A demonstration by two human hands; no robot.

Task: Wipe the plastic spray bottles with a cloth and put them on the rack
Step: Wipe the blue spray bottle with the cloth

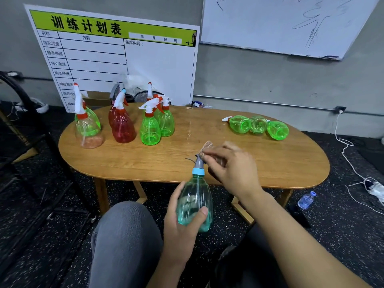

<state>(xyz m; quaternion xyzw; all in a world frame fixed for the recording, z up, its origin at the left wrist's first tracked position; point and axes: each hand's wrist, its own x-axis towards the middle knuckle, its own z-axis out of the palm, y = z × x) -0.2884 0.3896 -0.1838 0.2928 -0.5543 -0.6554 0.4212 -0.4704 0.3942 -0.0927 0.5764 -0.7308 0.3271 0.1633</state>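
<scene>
My left hand (182, 221) grips the body of a pale teal spray bottle (195, 202) with a blue collar and grey nozzle, held upright in front of the table's near edge. My right hand (230, 165) pinches a small brownish cloth (207, 147) against the grey nozzle. Several bottles stand on the left of the wooden table (166, 161): a clear one (89, 129), a red one (122, 125) and green ones (150, 127). Three green bottles (257, 125) lie on their sides at the right of the table. No rack is clearly identifiable.
A printed chart board (116, 57) leans on the wall behind the table, beside a whiteboard (286, 23). A black metal frame (25, 125) stands at the left. A water bottle (306, 200) and white cables (353, 169) lie on the floor at right. My knees are below.
</scene>
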